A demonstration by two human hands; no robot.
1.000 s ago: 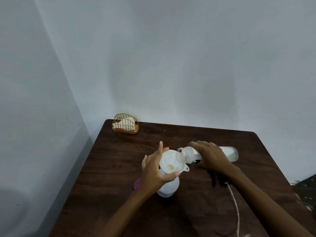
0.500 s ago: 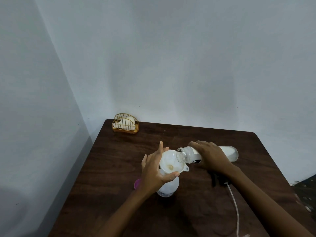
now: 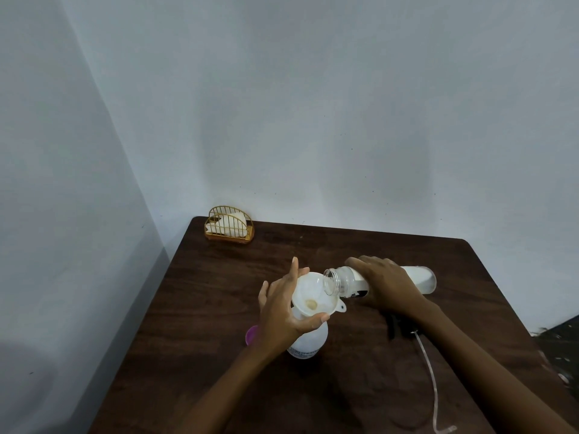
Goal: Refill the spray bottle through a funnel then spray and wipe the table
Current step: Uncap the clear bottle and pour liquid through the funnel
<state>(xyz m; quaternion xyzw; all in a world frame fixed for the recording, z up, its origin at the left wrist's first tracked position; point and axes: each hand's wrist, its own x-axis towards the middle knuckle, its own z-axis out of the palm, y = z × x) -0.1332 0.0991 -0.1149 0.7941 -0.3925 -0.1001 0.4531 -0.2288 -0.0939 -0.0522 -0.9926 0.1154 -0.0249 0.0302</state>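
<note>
A white spray bottle body (image 3: 308, 339) stands mid-table with a white funnel (image 3: 313, 296) seated in its neck. My left hand (image 3: 282, 311) holds the funnel's rim, thumb on the near edge and fingers up along the far side. My right hand (image 3: 387, 285) grips a clear refill bottle (image 3: 419, 278) tipped on its side, with its open mouth over the funnel's bowl. A little liquid sits in the funnel's throat. The black spray head (image 3: 396, 328) with its clear dip tube (image 3: 430, 377) lies on the table under my right forearm.
The dark wooden table (image 3: 219, 355) stands in a corner of grey walls. A gold wire holder (image 3: 229, 224) with white napkins is at the back left corner. A purple cap (image 3: 251, 335) lies behind my left wrist.
</note>
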